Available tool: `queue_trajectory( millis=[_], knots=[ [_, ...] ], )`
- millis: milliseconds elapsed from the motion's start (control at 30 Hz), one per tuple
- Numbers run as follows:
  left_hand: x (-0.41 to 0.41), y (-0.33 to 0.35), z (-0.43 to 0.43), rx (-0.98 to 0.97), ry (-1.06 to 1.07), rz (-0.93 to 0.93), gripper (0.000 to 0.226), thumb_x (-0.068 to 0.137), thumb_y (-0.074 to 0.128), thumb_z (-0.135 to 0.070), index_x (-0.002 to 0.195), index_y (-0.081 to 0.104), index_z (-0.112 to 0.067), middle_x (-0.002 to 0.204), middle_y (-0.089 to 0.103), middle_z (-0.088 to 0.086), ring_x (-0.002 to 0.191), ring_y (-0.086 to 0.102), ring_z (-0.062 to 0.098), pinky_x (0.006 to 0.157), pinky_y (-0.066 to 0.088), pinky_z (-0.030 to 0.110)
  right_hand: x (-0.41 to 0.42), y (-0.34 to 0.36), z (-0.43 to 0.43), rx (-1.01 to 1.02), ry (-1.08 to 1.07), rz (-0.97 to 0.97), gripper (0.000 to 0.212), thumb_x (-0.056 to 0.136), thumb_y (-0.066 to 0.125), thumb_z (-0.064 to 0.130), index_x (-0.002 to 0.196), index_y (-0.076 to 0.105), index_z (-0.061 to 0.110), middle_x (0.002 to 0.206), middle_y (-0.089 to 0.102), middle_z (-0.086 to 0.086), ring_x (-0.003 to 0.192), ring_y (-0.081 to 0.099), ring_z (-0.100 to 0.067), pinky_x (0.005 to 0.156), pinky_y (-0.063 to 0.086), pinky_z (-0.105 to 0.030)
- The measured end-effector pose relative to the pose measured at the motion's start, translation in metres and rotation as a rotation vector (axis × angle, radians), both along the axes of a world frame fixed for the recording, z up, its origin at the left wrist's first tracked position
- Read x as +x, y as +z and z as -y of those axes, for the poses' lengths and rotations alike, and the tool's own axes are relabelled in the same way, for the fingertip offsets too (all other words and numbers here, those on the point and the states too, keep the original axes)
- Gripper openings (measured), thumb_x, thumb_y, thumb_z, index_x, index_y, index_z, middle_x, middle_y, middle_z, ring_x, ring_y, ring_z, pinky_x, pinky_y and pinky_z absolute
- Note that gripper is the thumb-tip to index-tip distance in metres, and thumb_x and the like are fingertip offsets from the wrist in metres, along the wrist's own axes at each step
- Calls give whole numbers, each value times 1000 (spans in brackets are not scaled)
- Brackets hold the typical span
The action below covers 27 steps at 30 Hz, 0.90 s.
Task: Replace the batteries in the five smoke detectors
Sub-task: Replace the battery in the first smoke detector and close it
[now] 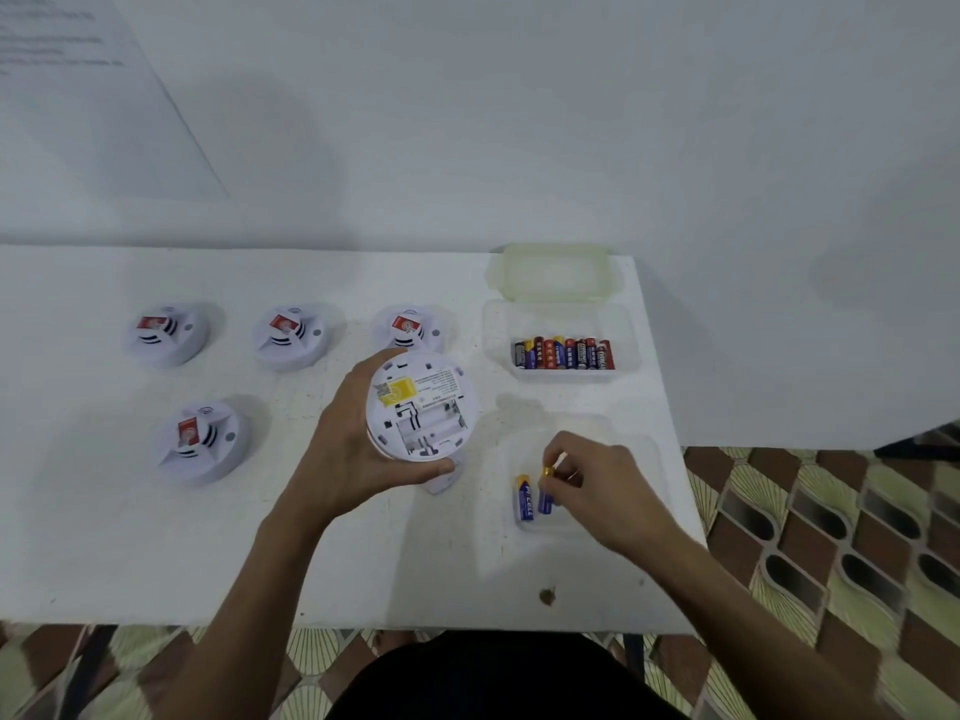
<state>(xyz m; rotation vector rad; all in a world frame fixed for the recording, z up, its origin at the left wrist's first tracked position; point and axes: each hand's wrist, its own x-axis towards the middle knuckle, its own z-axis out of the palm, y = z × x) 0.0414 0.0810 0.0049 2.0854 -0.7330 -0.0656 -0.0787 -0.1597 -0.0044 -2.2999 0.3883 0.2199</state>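
Note:
My left hand (343, 454) grips a white smoke detector (422, 407), turned back side up, its battery bay open and empty. My right hand (597, 485) pinches a blue and gold battery (545, 493) by its top end over a clear tray (644, 459). A second blue battery (523, 497) lies in that tray beside it. A white piece (444, 478), perhaps the detector's cover, lies on the table under my left hand. Several more smoke detectors sit face up: three in a back row (165, 335) (292, 336) (410, 327) and one nearer (200, 441).
A clear box (628, 324) at the back right holds several mixed batteries (566, 353), its lid (553, 272) flipped open behind it. The white table (130, 537) ends close to the right of both containers. A patterned floor (831, 537) lies beyond.

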Motion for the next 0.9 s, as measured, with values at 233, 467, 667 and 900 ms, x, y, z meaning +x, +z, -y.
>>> queue_trajectory(
  millis=[233,467,667,900],
  knots=[
    [-2,-2,7,13,26,-1,101,52,78,-63,137,26,-47,139,43,-9,125,46,10,103,43,39,3,-24,-1,-30,36,-30,13,95,57,10,103,66,14,90,72,-8,69,68,-18,57,53,-21],
    [-3,-2,6,33,15,25,96,53,70,-75,134,21,-58,136,38,-21,124,44,7,102,39,28,7,-9,15,-5,55,-60,21,99,48,10,108,67,14,89,70,-2,73,71,-11,65,56,-19],
    [-1,4,8,39,1,51,97,52,76,-63,131,20,-63,132,35,-30,123,46,10,101,42,32,49,24,25,-153,71,205,13,96,57,17,103,68,16,81,67,5,69,65,-10,67,55,-25],
    [6,8,6,17,1,27,97,51,79,-61,130,22,-62,134,40,-25,123,47,8,100,45,34,132,8,42,-303,95,99,25,92,58,21,116,66,16,104,69,-8,87,65,-27,76,55,-37]
  ],
)
